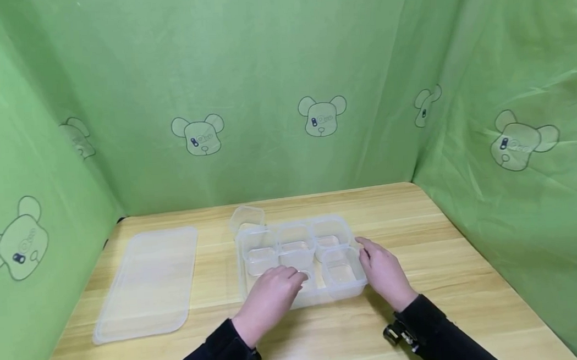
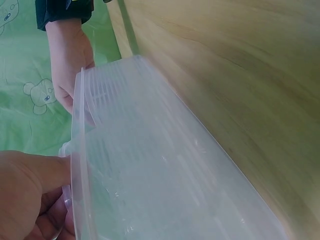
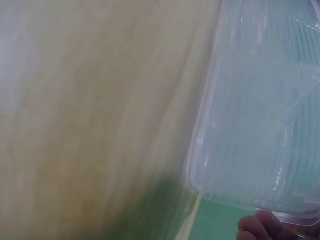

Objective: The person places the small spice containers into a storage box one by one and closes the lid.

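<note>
A large clear plastic container [image 1: 303, 299] sits on the table with several small clear boxes [image 1: 341, 270] inside it. My left hand [image 1: 274, 294] reaches over its front wall and pinches the rim of a small clear box [image 1: 297, 263] in the front middle. In the left wrist view the thumb [image 2: 52, 172] and curled fingers show beside the container's rim. At the container's right side, my right hand [image 1: 385, 270] holds the rim with thumb and fingers. Its fingertips [image 3: 260, 226] appear at the rim in the right wrist view, the rest of the hand out of frame.
A large flat translucent lid [image 1: 151, 282] lies on the table to the left. Another small clear box [image 1: 247, 215] stands just behind the container's back left corner. Green fabric walls [image 1: 268, 165] enclose the wooden table [image 1: 420, 221] at the back and both sides.
</note>
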A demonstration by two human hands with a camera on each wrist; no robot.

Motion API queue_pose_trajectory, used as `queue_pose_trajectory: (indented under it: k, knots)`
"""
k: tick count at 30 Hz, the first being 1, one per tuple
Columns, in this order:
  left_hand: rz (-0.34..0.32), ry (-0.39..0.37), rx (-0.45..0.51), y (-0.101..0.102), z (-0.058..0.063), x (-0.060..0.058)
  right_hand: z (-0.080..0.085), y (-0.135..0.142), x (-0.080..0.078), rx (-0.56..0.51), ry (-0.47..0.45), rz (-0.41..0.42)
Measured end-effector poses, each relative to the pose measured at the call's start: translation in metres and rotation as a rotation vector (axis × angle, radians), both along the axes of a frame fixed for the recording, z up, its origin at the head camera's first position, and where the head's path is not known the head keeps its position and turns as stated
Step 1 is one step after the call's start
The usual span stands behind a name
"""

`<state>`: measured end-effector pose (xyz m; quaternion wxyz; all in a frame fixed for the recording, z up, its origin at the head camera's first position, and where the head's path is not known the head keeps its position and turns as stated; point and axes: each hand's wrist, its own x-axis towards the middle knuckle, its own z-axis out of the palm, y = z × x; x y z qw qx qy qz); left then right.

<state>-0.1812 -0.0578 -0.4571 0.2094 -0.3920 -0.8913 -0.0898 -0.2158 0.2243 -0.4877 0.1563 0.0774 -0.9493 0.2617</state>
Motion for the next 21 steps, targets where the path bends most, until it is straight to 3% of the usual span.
queue_pose_trajectory:
  k: [10,21]
  knots:
    - [-0.020,-0.008,0.003,0.009,0.000,-0.002,0.001,0.000,0.000,-0.002,-0.002,0.006]
    - [-0.062,-0.073,-0.028,0.013,0.007,-0.008,0.000,0.000,-0.001,0.000,-0.001,0.000]
